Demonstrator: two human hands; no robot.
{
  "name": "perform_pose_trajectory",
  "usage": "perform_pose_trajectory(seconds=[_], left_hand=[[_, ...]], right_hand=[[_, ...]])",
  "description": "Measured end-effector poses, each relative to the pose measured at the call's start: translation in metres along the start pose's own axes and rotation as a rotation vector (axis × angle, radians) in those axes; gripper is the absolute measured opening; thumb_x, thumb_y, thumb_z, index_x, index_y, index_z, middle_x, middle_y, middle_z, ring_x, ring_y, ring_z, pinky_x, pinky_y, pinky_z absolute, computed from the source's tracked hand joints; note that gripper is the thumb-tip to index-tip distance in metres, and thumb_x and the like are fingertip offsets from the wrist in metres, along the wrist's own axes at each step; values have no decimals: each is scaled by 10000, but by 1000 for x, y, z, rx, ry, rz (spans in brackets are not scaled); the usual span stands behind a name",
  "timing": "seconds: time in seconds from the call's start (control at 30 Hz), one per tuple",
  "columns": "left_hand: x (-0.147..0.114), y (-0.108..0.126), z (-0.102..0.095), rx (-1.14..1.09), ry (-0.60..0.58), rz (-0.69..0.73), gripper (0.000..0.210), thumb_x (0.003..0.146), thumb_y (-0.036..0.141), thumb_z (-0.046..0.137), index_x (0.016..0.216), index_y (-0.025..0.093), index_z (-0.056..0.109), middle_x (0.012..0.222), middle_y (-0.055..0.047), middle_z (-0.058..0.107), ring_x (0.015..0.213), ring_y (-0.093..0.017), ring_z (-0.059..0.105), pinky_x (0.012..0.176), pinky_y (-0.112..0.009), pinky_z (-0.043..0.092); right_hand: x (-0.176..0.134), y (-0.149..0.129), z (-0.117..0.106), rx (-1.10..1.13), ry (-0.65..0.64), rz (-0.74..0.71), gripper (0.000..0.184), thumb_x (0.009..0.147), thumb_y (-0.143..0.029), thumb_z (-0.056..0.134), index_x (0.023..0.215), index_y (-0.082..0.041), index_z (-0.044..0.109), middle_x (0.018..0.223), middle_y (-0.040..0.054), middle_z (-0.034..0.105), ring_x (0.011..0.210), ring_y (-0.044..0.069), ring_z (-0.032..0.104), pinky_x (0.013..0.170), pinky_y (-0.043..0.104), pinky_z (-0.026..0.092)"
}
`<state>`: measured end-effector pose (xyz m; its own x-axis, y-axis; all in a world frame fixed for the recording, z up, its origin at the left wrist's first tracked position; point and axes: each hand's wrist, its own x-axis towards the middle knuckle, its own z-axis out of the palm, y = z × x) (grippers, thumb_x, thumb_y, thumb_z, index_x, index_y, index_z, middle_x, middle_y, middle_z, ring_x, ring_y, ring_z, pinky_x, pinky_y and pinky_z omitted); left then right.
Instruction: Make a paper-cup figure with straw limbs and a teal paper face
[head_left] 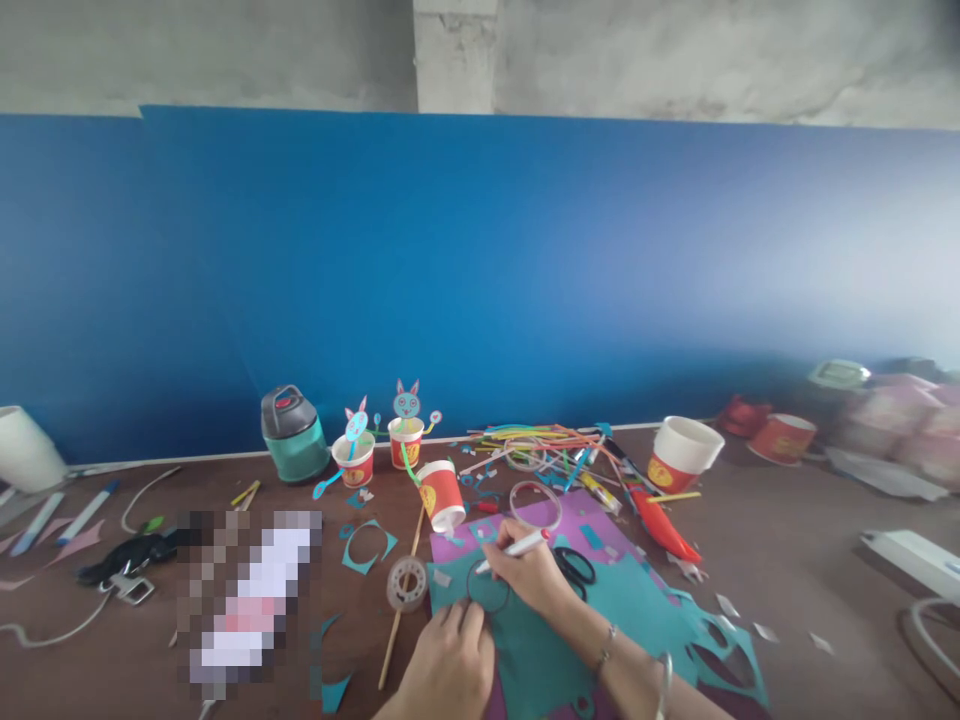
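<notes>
My right hand (525, 565) is closed around a white marker (521, 548) with a red end. Its tip is down at the edge of a circle outline (489, 608) drawn on a teal sheet (547, 645). My left hand (450, 660) presses on the sheet's left part, palm down with fingers bent, just below the circle. Under the teal sheet lies a purple sheet (592, 510). Black-handled scissors (574, 570) rest beside my right wrist. A roll of clear tape (407, 584) lies left of the sheets, over a thin wooden stick (391, 645).
Two paper cups (406, 450) with blue animal faces stand near the wall; a third cup (441, 495) is tipped over. Behind the sheets are colourful pipe cleaners (532, 437). A white-and-red cup (682, 455) stands right, a teal canister (296, 445) left. Paper scraps (369, 548) lie about.
</notes>
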<state>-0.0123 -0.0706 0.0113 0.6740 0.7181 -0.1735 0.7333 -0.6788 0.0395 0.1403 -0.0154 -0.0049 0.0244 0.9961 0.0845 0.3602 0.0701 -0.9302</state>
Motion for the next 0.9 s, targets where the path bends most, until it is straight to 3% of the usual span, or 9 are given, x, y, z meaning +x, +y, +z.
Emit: perform_pose_trajectory(seconds=[0.1,0.43,0.9], left_hand=[[-1,3,-8,-12,-49,-16,354,921,90,292,1142,88,569,1175,-165,561,1092,-275,542,935,-420,460],[-1,3,-8,-17,12,8,322,911,88,321,1086,87,592,1100,-166,585,1056,-278,558,888,-436,487],[-2,4,-14,-15,-37,-11,319,917,98,328,1100,89,590,1134,-151,573,1074,-282,545,924,-425,464]], right_hand=[[-1,-1,0,-3,-7,-8,202,708,-288,533,563,-229,405,441,-37,530,429,107,483,436,221,333],[-4,-2,1,3,-33,9,205,683,-315,548,574,-229,397,442,-49,495,429,95,429,434,222,317],[-3,0,2,-1,-47,7,197,676,-293,537,568,-234,384,431,-62,461,426,95,420,435,226,316]])
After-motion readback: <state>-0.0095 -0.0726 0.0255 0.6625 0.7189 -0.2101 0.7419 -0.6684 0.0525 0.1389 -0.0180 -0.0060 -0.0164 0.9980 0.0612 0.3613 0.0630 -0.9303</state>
